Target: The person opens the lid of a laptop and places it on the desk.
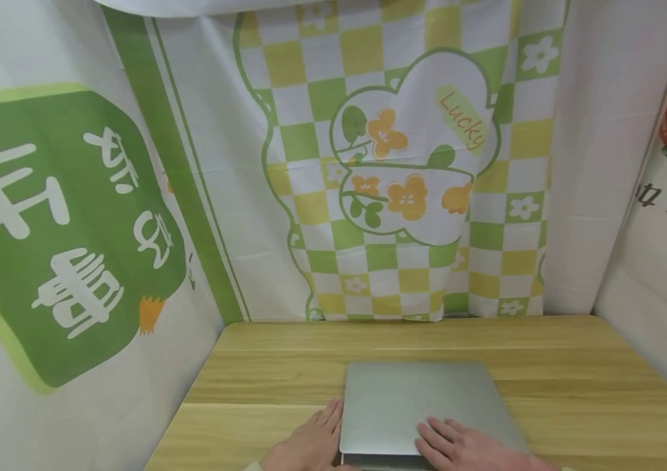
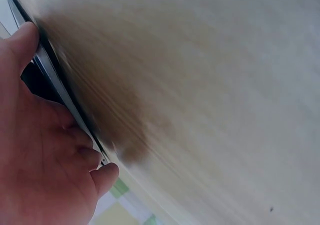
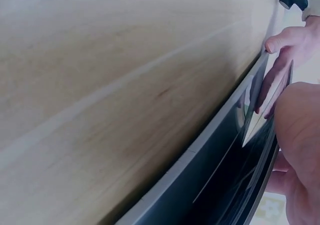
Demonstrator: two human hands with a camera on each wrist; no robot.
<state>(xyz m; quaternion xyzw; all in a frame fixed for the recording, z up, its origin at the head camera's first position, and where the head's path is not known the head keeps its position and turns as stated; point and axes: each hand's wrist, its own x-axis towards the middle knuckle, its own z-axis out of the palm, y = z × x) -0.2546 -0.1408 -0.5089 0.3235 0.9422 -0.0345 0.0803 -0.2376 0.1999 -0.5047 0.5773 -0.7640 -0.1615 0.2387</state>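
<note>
A silver laptop [image 1: 406, 402] lies on the wooden table, its lid lowered almost onto the base. From the right wrist view, a narrow dark gap shows between lid and base [image 3: 200, 160] along the front. My left hand [image 1: 309, 443] is at the laptop's left side, fingers extended along that edge. In the left wrist view its thumb [image 2: 26, 42] touches the base near the front corner. On top of the lid, toward the front edge, my right hand [image 1: 465, 450] rests with its fingers extended. The keyboard is mostly hidden under the lid.
The wooden table [image 1: 262, 373] extends around the laptop on all visible sides. A checked, flower-printed cloth [image 1: 415, 281] hangs behind its far edge. Printed white cloths hang at the left [image 1: 150, 373] and right [image 1: 657, 288].
</note>
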